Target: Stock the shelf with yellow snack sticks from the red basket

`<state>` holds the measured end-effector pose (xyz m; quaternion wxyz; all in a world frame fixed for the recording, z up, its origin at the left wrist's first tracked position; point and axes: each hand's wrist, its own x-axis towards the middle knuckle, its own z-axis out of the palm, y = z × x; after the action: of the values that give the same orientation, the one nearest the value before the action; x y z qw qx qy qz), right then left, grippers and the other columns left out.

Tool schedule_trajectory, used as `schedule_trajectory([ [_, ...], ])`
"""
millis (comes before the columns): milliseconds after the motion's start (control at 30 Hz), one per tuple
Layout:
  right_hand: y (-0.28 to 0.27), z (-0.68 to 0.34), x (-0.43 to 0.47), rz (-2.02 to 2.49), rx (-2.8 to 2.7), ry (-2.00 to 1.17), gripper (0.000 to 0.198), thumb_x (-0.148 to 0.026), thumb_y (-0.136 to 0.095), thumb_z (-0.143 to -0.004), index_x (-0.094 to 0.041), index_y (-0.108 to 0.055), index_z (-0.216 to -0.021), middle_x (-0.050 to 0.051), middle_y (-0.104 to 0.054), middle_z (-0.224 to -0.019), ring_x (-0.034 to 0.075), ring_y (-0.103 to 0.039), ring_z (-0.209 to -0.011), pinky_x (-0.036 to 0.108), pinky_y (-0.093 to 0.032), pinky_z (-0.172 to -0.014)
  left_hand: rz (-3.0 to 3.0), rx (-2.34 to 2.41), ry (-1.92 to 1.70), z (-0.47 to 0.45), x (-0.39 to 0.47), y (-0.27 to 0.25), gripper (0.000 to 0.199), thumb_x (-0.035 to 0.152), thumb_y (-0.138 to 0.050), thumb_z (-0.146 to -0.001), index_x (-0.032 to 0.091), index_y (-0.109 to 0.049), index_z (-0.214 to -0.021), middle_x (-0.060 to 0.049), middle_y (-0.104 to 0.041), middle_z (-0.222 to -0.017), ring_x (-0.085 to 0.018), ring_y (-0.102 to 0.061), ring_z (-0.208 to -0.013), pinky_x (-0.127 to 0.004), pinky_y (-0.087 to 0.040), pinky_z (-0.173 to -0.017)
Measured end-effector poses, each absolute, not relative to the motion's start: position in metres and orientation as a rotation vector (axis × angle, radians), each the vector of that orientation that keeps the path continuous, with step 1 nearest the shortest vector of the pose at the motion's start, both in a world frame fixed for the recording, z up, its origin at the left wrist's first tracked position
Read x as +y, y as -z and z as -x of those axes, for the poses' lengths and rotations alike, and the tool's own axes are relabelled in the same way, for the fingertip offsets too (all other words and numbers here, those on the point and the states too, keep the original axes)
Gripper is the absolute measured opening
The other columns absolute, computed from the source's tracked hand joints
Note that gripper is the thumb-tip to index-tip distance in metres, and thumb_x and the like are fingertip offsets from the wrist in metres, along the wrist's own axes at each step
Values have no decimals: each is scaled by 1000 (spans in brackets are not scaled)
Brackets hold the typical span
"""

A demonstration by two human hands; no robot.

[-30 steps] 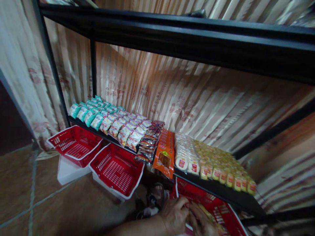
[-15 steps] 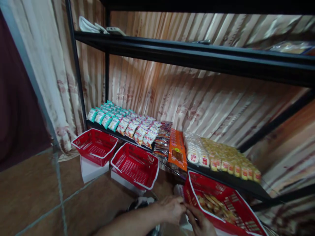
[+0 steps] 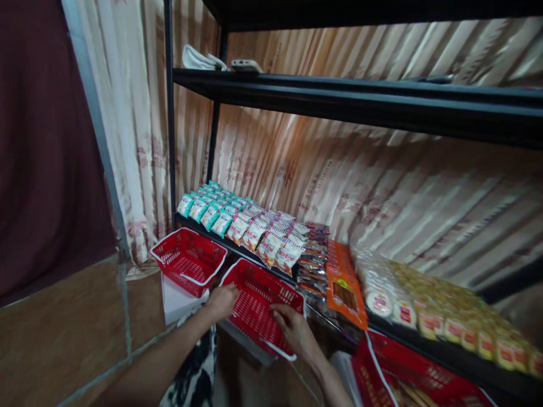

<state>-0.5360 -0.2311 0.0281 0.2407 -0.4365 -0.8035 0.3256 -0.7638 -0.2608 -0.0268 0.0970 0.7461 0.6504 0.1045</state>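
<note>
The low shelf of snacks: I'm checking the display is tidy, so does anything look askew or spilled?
The orange package juts past the front edge of the low shelf, its lower end slanting downward, while the white round packs beside it sit behind that edge. Nothing looks spilled.

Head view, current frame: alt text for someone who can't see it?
A person's two hands are at the middle red basket of three, in front of a low black shelf lined with packaged goods: teal-and-white bags, white bags, an orange packet, yellow packs. A pleated curtain hangs behind.
</note>
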Motion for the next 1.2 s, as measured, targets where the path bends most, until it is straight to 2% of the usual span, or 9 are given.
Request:
schedule_trajectory([
  [100, -40, 577, -222, 1105, -2241, -975, 36, -39, -44, -82, -17, -68, -96, 10, -70, -97, 22, -64, -91, 35, -48, -85, -2163, 2007, -388, 781, -247, 22, 27, 6, -35, -82, 14, -59, -92, -10, -61, -97, -19, -62, -86, -31, -50, -80],
  [200, -51, 595, -217, 1055, -2262, -983, 35, -39, -44, -83, -17, -68, -98, 10, -69, -99, 21, -64, -91, 34, -47, -85, -2233, 1932, -480, 779, -229, 12, 23, 9, -39, -82, 17, -59, -90, -7, -60, -100, -17, -61, -88, -28, -49, -83],
  [400, -51, 583, -192, 1144, -2204, -902, 35, -41, -45, -82, -19, -69, -96, 9, -70, -98, 22, -64, -92, 36, -48, -86, -2319, 1911, -680, 776, -189, -10, 30, 8, -40, -81, 15, -58, -103, -9, -47, -129, -17, -50, -113, -27, -41, -99],
  [533, -47, 578, -174, 1204, -2144, -883, 39, -45, -44, -80, -18, -69, -94, 9, -71, -95, 23, -65, -90, 36, -49, -85, -2387, 1893, -734, 783, -161, -21, 31, 9, -39, -82, 13, -59, -106, -9, -41, -136, -18, -42, -122, -27, -36, -104],
  [667, -47, 579, -157, 1240, -2122, -854, 42, -48, -44, -81, -18, -69, -95, 9, -71, -94, 23, -65, -88, 36, -49, -83, -2410, 1967, -767, 799, -132, -25, 38, 10, -41, -80, 12, -56, -115, -9, -30, -147, -24, -16, -138, -38, -22, -112],
  [767, -45, 582, -143, 1267, -2093, -836, 41, -47, -44, -81, -19, -69, -95, 8, -71, -94, 22, -65, -87, 36, -49, -82, -2344, 2083, -699, 810, -107, -22, 52, 12, -43, -79, 13, -45, -131, -6, -16, -153, -27, -2, -140, -46, -16, -112],
  [833, -44, 587, -132, 1271, -2095, -839, 39, -46, -44, -81, -19, -68, -95, 8, -71, -93, 22, -65, -86, 36, -49, -81, -2299, 2094, -614, 815, -90, -19, 59, 16, -44, -80, 14, -35, -139, -6, -12, -153, -28, -1, -140, -48, -10, -112],
  [933, -42, 597, -115, 1272, -2106, -830, 39, -46, -44, -81, -19, -69, -93, 7, -71, -92, 22, -65, -84, 36, -49, -82, -2187, 2123, -523, 818, -66, -14, 63, 25, -46, -81, 14, -31, -141, -9, -9, -153, -29, -1, -140, -48, -6, -112],
  [1200, -37, 612, -81, 1291, -2097, -852, 40, -48, -45, -82, -19, -69, -96, 8, -71, -95, 22, -65, -88, 35, -49, -83, -2111, 2134, -439, 819, -45, -5, 76, 19, -51, -73, 14, -25, -143, -13, -10, -153, -29, -2, -140, -47, -13, -111],
])
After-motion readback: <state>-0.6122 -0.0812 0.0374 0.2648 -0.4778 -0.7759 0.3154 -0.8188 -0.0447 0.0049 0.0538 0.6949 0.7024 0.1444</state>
